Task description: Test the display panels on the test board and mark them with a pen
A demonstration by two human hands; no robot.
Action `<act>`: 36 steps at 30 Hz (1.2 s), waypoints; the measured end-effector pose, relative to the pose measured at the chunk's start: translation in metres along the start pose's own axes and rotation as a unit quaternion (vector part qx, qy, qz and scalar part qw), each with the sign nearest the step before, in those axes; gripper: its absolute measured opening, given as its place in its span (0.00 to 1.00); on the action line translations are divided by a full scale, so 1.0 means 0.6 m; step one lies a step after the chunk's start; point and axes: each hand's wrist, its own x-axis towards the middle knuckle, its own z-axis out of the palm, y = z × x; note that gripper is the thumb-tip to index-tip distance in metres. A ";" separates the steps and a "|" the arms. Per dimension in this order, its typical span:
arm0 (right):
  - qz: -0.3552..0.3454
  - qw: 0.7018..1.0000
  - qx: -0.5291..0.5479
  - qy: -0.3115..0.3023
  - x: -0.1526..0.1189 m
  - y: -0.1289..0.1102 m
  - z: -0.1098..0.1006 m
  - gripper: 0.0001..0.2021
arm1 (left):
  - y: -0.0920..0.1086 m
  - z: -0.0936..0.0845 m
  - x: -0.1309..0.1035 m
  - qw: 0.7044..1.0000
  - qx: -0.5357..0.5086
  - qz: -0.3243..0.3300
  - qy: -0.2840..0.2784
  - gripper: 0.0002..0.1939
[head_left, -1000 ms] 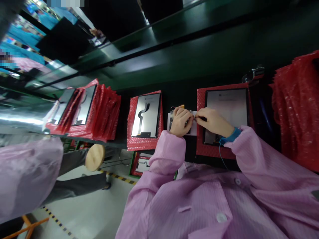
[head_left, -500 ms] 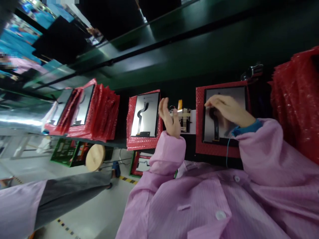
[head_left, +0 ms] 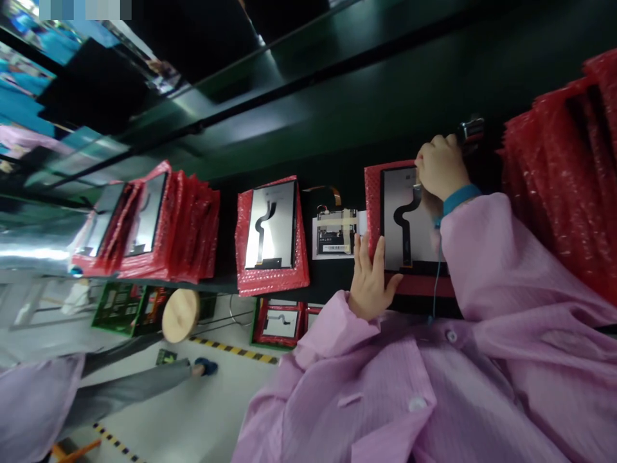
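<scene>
A grey display panel (head_left: 393,247) with a curved black flex cable (head_left: 405,225) lies on a red bubble-wrap bag (head_left: 373,186) in front of me. My left hand (head_left: 370,283) rests with fingers spread at the lower left edge of that bag. My right hand (head_left: 442,168) is curled closed over the panel's upper right part, by the cable's upper end. Whatever its fingers hold is hidden. Just left of my left hand is a small circuit assembly (head_left: 333,233) with tape across it, on white paper. A blue band circles my right wrist.
Another panel (head_left: 282,225) lies on a red bag to the left. Red bags (head_left: 195,225) are stacked farther left, and more (head_left: 554,167) stand at right. A shiny metal object (head_left: 471,128) is behind my right hand. Below are green crates (head_left: 118,307), a round stool (head_left: 180,315) and a person's legs.
My right hand has moved up and curled closed near the cable's upper end. My left hand has come down and right to the bag's edge. The view has shifted slightly.
</scene>
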 end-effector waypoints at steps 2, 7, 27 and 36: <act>0.000 1.000 0.012 -0.006 0.000 -0.004 -0.006 0.04 | 0.000 -0.001 0.001 1.000 -0.001 -0.012 -0.007 0.44; -0.012 0.999 0.033 0.037 -0.021 -0.028 -0.059 0.07 | -0.005 -0.003 0.007 0.998 -0.058 -0.021 -0.006 0.50; -0.126 0.940 0.141 0.284 -0.112 -0.069 -0.120 0.14 | -0.118 -0.214 0.018 0.823 -0.389 -0.352 0.220 0.21; -0.111 0.965 0.154 0.180 -0.102 -0.055 -0.027 0.12 | -0.298 -0.344 0.002 0.842 -0.194 -0.478 0.158 0.19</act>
